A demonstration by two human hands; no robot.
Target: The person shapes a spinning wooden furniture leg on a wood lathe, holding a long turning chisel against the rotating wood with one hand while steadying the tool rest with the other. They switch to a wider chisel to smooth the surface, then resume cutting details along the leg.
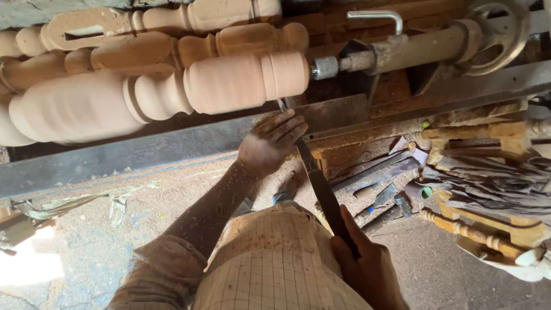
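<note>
Standing beside the lathe, I note the left hand pressed flat, fingers together, over the blade of a long turning chisel, pinning it to the steel tool rest. The right hand is clamped round the chisel's handle end, low near the person's waist. The chisel tip meets the underside of the turned wooden baluster, near its plain cylindrical end by the tailstock centre; the surface looks blurred, so I judge it spinning.

Risks, as judged:
- Tip angled too steeply could dig in, gouging the wood or kicking the chisel back.
- Left fingers lie close to the wood; a slip could bring them against it.
- Loose sleeve and sawdust-slick grip could worsen any catch.
</note>
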